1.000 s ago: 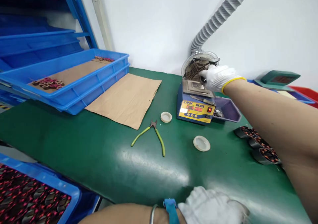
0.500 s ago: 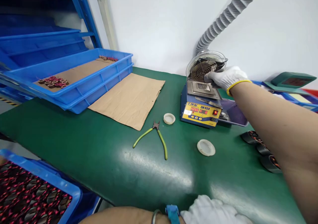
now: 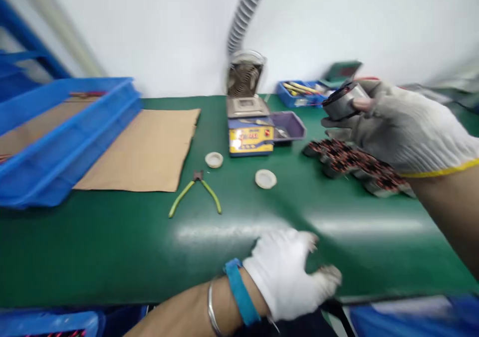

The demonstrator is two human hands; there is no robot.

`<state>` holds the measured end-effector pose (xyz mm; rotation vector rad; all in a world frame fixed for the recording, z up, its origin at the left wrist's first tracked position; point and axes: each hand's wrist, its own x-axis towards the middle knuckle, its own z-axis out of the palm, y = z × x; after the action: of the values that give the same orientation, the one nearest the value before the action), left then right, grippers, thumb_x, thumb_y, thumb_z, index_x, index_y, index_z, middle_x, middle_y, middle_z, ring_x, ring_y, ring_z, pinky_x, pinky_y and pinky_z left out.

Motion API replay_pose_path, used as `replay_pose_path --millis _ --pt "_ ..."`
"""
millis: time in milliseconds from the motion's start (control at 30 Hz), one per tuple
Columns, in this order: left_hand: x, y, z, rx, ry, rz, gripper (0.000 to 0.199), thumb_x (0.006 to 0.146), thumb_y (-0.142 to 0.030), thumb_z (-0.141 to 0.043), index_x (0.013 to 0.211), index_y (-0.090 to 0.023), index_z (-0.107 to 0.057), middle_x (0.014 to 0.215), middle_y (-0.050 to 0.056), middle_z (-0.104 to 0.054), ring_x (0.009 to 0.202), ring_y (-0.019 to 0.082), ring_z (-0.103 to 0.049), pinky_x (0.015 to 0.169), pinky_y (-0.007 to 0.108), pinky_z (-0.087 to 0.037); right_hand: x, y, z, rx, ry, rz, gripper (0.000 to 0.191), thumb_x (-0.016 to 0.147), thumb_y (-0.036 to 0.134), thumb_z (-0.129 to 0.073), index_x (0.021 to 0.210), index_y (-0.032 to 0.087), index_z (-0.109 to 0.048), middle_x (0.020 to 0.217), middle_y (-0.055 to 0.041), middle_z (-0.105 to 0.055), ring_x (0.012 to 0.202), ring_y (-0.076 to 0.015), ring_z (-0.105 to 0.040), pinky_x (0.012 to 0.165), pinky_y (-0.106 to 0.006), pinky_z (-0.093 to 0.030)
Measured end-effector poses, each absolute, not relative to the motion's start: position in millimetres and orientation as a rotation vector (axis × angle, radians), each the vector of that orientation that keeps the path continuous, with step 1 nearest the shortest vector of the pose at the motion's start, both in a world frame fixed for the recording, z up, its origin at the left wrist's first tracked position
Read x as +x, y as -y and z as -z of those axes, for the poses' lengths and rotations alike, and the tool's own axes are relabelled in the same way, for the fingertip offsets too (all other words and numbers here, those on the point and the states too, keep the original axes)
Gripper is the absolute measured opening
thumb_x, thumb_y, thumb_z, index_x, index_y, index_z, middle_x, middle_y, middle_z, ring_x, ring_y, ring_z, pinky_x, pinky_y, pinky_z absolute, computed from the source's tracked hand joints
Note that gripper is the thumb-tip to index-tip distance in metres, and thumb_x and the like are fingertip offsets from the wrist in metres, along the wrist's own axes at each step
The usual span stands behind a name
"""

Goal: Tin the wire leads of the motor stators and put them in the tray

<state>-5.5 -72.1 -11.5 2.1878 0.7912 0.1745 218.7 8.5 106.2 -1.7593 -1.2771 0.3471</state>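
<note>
Gloved in white, my right hand (image 3: 385, 117) is raised at the right and grips a motor stator (image 3: 343, 102), a short metal ring with dark windings inside. Below it on the green table lies a cluster of similar stators (image 3: 352, 162) with reddish copper windings. My left hand (image 3: 288, 272), also gloved, hovers at the near table edge with thumb and fingers apart and nothing between them. Green-handled cutting pliers (image 3: 197, 177) lie spread on the table, near two small white dishes (image 3: 214, 160). The solder pot (image 3: 250, 135) with a yellow panel stands farther back; motion blurs its display.
A brown cardboard sheet (image 3: 149, 152) lies beside stacked blue trays (image 3: 75, 142) at the left. A purple bin (image 3: 295, 125) adjoins the solder pot, and a blue box (image 3: 288, 97) of tools is behind. A grey duct (image 3: 243, 15) descends along the wall.
My right hand has left the solder pot's top and now holds a stator at the right. My left hand has risen into fuller view, fingers parted. The view has swung right.
</note>
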Motion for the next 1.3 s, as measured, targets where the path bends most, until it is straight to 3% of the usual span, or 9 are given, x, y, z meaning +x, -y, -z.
replay_pose_path --millis 100,200,267,467,633,800,1000,1200,1300 --pt "-9.2 71.6 2.5 2.206 -0.81 -0.201 0.054 0.087 -0.053 -0.051 0.125 -0.018 -0.063 0.117 0.01 -0.071 0.108 0.03 -0.066 0.097 0.044 -0.053 223.3 97.3 -90.2 -1.685 1.058 -0.592 0.065 0.078 0.047 -0.061 0.14 0.031 -0.046 0.087 0.0038 -0.065 0.079 -0.0154 -0.068 0.068 -0.035 -0.051" --pt "-9.8 71.1 9.3 2.258 -0.817 -0.258 0.049 0.089 -0.049 -0.053 0.123 -0.017 -0.064 0.119 0.01 -0.071 0.109 0.026 -0.067 0.1 0.04 -0.051 230.2 192.8 -70.1 -1.664 0.747 -0.597 0.07 0.049 0.043 -0.082 0.113 0.029 -0.056 0.079 0.0046 -0.064 0.075 -0.0197 -0.069 0.069 -0.04 -0.054" --pt "-10.7 70.1 13.9 2.303 -0.82 -0.278 0.048 0.088 -0.051 -0.054 0.122 -0.018 -0.064 0.119 0.009 -0.071 0.109 0.025 -0.067 0.1 0.039 -0.051 238.0 252.4 -51.0 -1.873 0.608 -0.468 0.066 0.043 0.045 -0.084 0.099 0.026 -0.055 0.083 0.0012 -0.066 0.071 -0.019 -0.067 0.069 -0.04 -0.055" --pt "-12.1 68.8 10.0 2.303 -0.936 -0.242 0.053 0.082 -0.058 -0.057 0.116 -0.018 -0.066 0.113 0.006 -0.074 0.107 0.026 -0.069 0.097 0.037 -0.054 232.7 368.9 32.9 -2.767 0.796 -0.367 0.032 0.068 0.052 -0.07 0.084 0.025 -0.066 0.08 -0.005 -0.068 0.064 -0.0214 -0.062 0.055 -0.036 -0.049" --pt "-10.8 64.0 11.3 2.239 -1.053 -0.211 0.057 0.078 -0.06 -0.058 0.117 -0.019 -0.066 0.113 0.006 -0.074 0.107 0.026 -0.069 0.095 0.036 -0.055 212.0 387.5 94.3 -2.758 1.225 -0.351 0.016 0.069 0.039 -0.068 0.071 0.024 -0.068 0.088 -0.0055 -0.067 0.092 -0.0247 -0.062 0.095 -0.045 -0.048" --pt "-10.6 63.4 15.7 2.225 -0.987 -0.283 0.055 0.077 -0.059 -0.061 0.114 -0.018 -0.067 0.108 0.007 -0.075 0.101 0.025 -0.07 0.093 0.035 -0.055 213.7 407.4 108.6 -2.743 1.428 -0.107 0.018 0.078 0.035 -0.058 0.074 0.025 -0.073 0.088 -0.0091 -0.067 0.091 -0.0284 -0.059 0.093 -0.05 -0.044" --pt "-13.5 72.6 21.5 2.249 -0.818 -0.316 0.043 0.086 -0.049 -0.059 0.118 -0.02 -0.065 0.111 0.006 -0.073 0.101 0.022 -0.069 0.093 0.035 -0.054 250.1 371.4 72.6 -2.322 1.541 0.503 0.014 0.082 0.043 -0.061 0.076 0.031 -0.066 0.081 -0.0075 -0.066 0.075 -0.0297 -0.062 0.067 -0.047 -0.051" --pt "-6.7 72.5 19.3 2.276 -0.79 -0.294 0.042 0.086 -0.046 -0.058 0.115 -0.017 -0.066 0.107 0.01 -0.073 0.098 0.026 -0.069 0.089 0.039 -0.054 274.7 196.3 18.2 -2.23 1.6 0.588 0.049 0.081 0.051 -0.061 0.115 0.017 -0.062 0.117 -0.0183 -0.064 0.108 -0.0337 -0.061 0.093 -0.049 -0.052" --pt "-4.1 71.3 14.7 2.27 -0.807 -0.242 0.043 0.086 -0.047 -0.057 0.114 -0.017 -0.067 0.106 0.011 -0.072 0.098 0.03 -0.068 0.088 0.042 -0.054 276.9 103.3 9.4 -2.26 1.701 0.531 0.055 0.074 0.04 -0.07 0.123 0.014 -0.063 0.134 -0.0208 -0.056 0.119 -0.0392 -0.055 0.096 -0.052 -0.048"
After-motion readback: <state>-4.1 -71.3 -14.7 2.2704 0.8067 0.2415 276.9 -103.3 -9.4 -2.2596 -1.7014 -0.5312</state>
